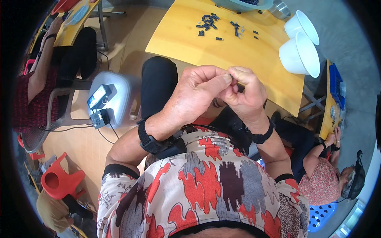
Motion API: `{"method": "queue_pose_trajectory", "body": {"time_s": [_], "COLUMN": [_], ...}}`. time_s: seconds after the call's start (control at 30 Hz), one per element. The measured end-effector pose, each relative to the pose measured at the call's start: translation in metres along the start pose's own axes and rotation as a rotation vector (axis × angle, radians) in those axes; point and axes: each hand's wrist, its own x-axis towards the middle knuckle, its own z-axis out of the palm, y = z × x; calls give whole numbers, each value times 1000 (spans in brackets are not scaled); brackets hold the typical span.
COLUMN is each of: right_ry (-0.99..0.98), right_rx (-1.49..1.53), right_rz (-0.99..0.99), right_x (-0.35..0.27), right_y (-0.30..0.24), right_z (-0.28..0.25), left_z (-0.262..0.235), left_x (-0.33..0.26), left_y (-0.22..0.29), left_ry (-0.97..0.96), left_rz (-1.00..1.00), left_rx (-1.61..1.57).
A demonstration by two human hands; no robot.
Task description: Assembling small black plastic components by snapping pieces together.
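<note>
My left hand (198, 93) and my right hand (246, 93) meet in front of my chest, above my lap. Their fingertips pinch one tiny dark part (231, 76) between them; most of it is hidden by the fingers. Both wrists wear black bands. Beyond the hands lies a yellow table (238, 51). Several small dark parts (208, 22) are scattered on its far side, out of reach of both hands.
Two white bowls (301, 51) stand at the table's right end, a grey-blue basin (242, 4) at its far edge. A grey stool (115, 95) with a phone on it is at my left. Other people sit at left and lower right. Red stools (59, 180) stand lower left.
</note>
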Motion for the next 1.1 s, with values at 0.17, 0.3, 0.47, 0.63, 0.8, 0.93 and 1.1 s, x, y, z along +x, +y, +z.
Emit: {"method": "queue_pose_trajectory", "body": {"time_s": [0.17,0.3,0.47,0.63,0.8,0.93,1.1], "right_ry": [24,-56,10,154,21,-51,-42], "right_rx": [8,-29,-242,-597,-894,-959,-455], "right_rz": [66,74,207,280,454,496,455], "right_x": [4,6,16,39,56,61,50], "right_y": [0,6,30,87,134,143,130], "right_z": [-5,-13,-39,-105,-154,-149,-90], "left_z": [1,-6,-12,-23,-28,-34,-40], "left_x": [6,13,16,20,27,31,39], "left_y": [4,-3,-3,-9,-10,-11,-14], "left_ry": [-16,-35,24,-14,-9,26,34], "left_rz": [-32,-131,-181,-225,-215,-233,-255], "left_rx": [-64,-93,-52,-55,-59,-68,-92]}}
